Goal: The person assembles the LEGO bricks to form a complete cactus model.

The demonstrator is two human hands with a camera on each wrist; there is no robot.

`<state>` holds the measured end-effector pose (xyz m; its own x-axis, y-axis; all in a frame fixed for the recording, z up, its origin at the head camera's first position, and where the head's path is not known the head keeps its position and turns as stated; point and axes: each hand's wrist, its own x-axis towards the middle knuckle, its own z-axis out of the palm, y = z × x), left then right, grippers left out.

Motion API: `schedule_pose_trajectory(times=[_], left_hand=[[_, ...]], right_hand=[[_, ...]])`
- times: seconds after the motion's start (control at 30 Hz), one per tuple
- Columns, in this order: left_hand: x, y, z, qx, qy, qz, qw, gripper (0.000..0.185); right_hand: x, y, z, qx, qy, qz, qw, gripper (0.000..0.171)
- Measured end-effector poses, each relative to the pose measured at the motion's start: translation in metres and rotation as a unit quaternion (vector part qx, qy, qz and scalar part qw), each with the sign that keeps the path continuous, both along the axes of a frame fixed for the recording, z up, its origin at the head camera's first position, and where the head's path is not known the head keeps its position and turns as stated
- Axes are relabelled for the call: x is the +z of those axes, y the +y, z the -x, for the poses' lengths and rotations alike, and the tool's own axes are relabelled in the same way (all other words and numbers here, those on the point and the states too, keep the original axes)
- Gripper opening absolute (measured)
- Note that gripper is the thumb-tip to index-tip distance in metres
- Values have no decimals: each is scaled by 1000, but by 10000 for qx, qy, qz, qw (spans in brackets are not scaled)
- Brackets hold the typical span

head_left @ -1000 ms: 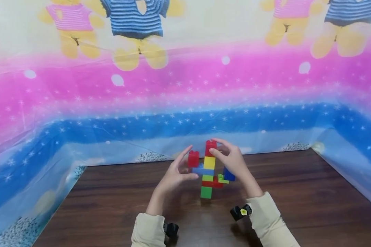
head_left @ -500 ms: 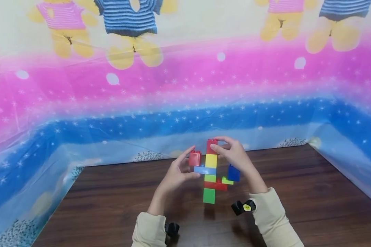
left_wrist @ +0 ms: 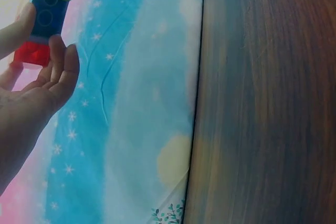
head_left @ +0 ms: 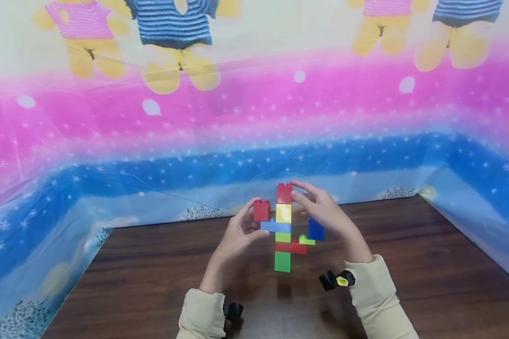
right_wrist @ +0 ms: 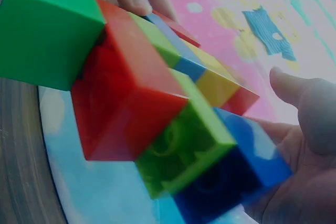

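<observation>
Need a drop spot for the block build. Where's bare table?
Bare table right of the right hand, and left of the left hand toward the sheet. Crowded only mid-table, where both hands hold the build aloft.

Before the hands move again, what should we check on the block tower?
1. Left hand holds the tower at the red side block: ok.
2. Right hand touches the top red block: ok.
3. Blocks pressed fully together: cannot tell.
4. Green bottom block attached: ok.
5. Tower resting on the table: cannot tell; it looks lifted.
</observation>
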<state>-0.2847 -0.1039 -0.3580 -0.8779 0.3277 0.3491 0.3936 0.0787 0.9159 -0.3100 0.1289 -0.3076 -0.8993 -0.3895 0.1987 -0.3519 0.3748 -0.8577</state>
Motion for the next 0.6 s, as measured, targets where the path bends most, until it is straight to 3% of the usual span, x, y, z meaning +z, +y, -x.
schedule_pose_trajectory(times=[0.23, 0.37, 0.6], left_hand=[[-4, -4, 3, 194, -35, -189, 9996, 73], [-6, -8, 4, 386, -131, -323, 9986, 74], [3, -20, 6, 699, -248, -524, 9959, 76]], right_hand=[[-3, 1, -4, 299, 98, -50, 9995, 55], [-12, 6, -10, 207, 565, 93, 9981, 56], [-30, 10, -25, 13, 1525, -600, 9865, 93]])
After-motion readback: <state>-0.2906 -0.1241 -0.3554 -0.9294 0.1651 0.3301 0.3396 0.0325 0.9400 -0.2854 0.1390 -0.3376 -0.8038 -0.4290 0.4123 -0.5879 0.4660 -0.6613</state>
